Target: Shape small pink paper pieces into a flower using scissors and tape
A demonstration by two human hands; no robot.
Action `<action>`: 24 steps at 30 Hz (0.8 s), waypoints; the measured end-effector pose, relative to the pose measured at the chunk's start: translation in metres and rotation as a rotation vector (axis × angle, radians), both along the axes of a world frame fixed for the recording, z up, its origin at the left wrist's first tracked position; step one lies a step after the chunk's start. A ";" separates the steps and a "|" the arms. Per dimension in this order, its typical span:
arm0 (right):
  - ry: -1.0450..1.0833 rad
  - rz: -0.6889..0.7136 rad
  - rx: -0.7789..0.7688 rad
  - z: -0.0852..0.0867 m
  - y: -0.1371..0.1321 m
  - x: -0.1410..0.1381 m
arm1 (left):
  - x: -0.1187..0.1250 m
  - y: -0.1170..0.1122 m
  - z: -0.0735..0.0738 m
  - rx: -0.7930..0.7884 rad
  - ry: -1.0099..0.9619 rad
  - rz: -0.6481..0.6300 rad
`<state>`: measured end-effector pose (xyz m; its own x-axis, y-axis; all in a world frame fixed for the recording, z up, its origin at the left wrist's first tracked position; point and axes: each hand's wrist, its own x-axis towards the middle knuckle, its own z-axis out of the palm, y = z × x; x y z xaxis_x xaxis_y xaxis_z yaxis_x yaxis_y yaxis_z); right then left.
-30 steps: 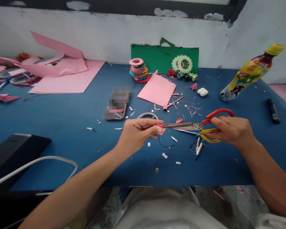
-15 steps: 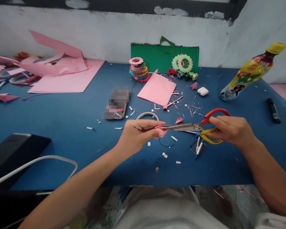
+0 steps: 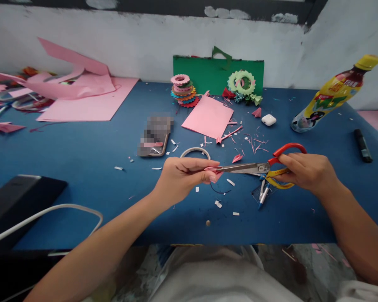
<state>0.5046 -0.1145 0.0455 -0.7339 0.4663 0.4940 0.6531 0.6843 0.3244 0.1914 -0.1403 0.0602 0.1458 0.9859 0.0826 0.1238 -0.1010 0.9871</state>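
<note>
Pinching a small piece of pink paper point(image 3: 219, 174) between thumb and fingers, the left hand point(image 3: 185, 176) is at the centre of the frame. Right of centre, the right hand point(image 3: 305, 171) grasps the scissors point(image 3: 264, 168) by their red and yellow handles, the blades pointing left with their tips against the pink piece; whether they bite into it is too small to tell. Just behind the left hand, a pale ring point(image 3: 195, 150) shows in part on the blue table point(image 3: 113, 209). Below the scissors lies a silver and blue pen point(image 3: 263, 197). A pink square sheet point(image 3: 208, 116) lies in the upper middle, near a stack of coloured scalloped rings point(image 3: 185, 95) before a green board point(image 3: 204, 71). A phone point(image 3: 156, 136), pixelated, lies left of centre; a yellow-capped bottle point(image 3: 332, 98) leans at the upper right, and larger pink sheets point(image 3: 85, 110) spread across the upper left.
</note>
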 end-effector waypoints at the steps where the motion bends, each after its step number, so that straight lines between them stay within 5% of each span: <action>1: -0.016 0.007 0.030 0.000 0.000 0.000 | 0.000 0.000 0.000 0.000 0.000 -0.004; 24: -0.041 -0.050 0.091 -0.002 0.002 -0.003 | -0.001 -0.004 -0.003 0.088 0.064 -0.037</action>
<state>0.5012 -0.1129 0.0432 -0.7313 0.4573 0.5060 0.6705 0.6179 0.4107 0.1900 -0.1444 0.0571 0.1900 0.9689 0.1584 0.1811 -0.1931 0.9643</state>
